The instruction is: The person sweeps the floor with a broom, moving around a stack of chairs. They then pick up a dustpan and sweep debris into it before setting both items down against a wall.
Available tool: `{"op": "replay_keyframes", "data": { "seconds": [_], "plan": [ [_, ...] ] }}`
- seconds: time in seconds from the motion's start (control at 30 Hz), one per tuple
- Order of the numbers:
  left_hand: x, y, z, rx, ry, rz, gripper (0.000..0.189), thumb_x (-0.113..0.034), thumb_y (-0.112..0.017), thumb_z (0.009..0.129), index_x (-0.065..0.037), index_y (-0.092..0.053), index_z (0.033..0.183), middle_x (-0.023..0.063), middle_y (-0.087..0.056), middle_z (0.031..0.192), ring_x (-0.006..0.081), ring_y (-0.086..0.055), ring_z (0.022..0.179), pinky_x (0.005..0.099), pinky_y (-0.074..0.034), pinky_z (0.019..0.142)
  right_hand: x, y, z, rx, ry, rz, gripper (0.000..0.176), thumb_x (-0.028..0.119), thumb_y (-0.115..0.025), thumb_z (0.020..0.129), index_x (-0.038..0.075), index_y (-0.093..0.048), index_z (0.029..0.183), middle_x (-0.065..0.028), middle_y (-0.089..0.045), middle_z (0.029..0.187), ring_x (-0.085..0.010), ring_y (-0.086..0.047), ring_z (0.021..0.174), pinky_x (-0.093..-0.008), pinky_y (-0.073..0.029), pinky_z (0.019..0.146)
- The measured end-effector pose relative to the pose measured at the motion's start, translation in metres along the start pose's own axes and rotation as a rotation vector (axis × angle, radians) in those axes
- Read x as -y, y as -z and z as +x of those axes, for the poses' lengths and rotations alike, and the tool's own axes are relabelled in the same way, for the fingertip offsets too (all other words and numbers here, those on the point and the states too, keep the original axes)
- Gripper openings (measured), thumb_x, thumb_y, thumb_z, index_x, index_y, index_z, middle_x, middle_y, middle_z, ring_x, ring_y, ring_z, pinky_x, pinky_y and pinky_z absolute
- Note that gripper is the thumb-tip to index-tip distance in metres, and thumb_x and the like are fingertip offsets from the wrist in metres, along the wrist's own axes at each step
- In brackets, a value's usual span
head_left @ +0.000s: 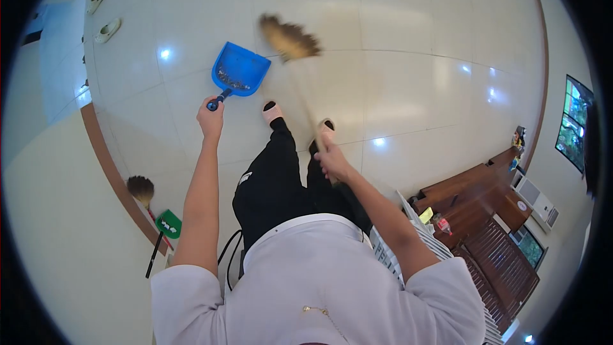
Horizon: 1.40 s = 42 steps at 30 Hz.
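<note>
My left hand (211,118) is closed around the dark handle of a blue dustpan (246,64). Grey debris lies in the pan near its handle end, and the pan's open edge faces away from me. In my right hand (332,161) is the pale stick of a broom (288,39), gripped with the fingers wrapped round it. The broom's brown bristle head is blurred and sits just beyond the dustpan's right corner, apart from it. Its stick, also blurred, runs back past my right foot.
Glossy tiles cover the floor (415,83). At left, a second broom (140,186) and a green dustpan (168,223) stand by the wall. Two pale clogs (108,30) lie at upper left. Wooden furniture (472,198) and a white slatted item are at right.
</note>
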<state>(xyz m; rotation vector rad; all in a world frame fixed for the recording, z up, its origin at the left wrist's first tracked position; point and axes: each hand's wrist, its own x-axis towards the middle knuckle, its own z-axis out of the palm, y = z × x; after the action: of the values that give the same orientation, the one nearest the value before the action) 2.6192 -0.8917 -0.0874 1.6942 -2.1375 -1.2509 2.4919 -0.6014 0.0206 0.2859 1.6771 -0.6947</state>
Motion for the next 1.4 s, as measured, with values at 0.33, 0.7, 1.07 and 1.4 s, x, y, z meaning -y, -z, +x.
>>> {"op": "replay_keyframes", "data": {
  "seconds": [0.33, 0.7, 1.07, 1.4],
  "plan": [
    [0.015, -0.009, 0.002, -0.045, -0.009, -0.039, 0.026, -0.016, -0.063, 0.071, -0.001, -0.058, 0.091, 0.0106, -0.058, 0.078, 0.0181, -0.057, 0.07, 0.0293, -0.045, 0.064, -0.034, 0.124, -0.144, 0.127, -0.087, 0.667, 0.056, 0.012, -0.047, 0.083, 0.018, -0.021, 0.133, -0.0045, -0.042, 0.056, -0.0088, -0.034, 0.038, -0.0223, -0.031, 0.033],
    [0.002, -0.017, -0.009, -0.171, 0.409, -0.598, 0.026, -0.004, -0.055, 0.075, -0.001, -0.052, 0.1, 0.0068, -0.05, 0.08, 0.0107, -0.05, 0.061, 0.0185, -0.044, 0.052, -0.123, 0.318, -0.011, -0.498, -0.052, 1.191, 0.027, 0.033, -0.03, 0.088, 0.008, -0.041, 0.09, -0.0001, -0.035, 0.049, -0.0077, -0.031, 0.036, -0.0197, -0.026, 0.03],
    [-0.049, -0.026, -0.006, -0.132, 0.548, -0.546, 0.031, -0.005, -0.051, 0.078, -0.005, -0.047, 0.109, 0.0102, -0.051, 0.095, 0.0168, -0.055, 0.079, 0.0253, -0.048, 0.071, 0.031, 0.505, 0.286, -0.654, 0.106, 1.367, 0.029, 0.01, -0.034, 0.076, 0.013, -0.022, 0.05, -0.0041, -0.023, 0.04, -0.0177, -0.029, 0.032, -0.0279, -0.028, 0.032],
    [-0.107, -0.056, 0.031, -0.249, 0.482, -0.527, 0.024, -0.006, -0.051, 0.076, -0.001, -0.049, 0.1, 0.0122, -0.052, 0.088, 0.0188, -0.056, 0.073, 0.0247, -0.05, 0.067, 0.183, 0.428, 0.258, -0.618, 0.298, 0.385, 0.022, 0.003, -0.033, 0.076, -0.001, -0.041, 0.096, -0.0141, -0.049, 0.053, -0.0241, -0.051, 0.038, -0.0364, -0.039, 0.032]
  ]
}}
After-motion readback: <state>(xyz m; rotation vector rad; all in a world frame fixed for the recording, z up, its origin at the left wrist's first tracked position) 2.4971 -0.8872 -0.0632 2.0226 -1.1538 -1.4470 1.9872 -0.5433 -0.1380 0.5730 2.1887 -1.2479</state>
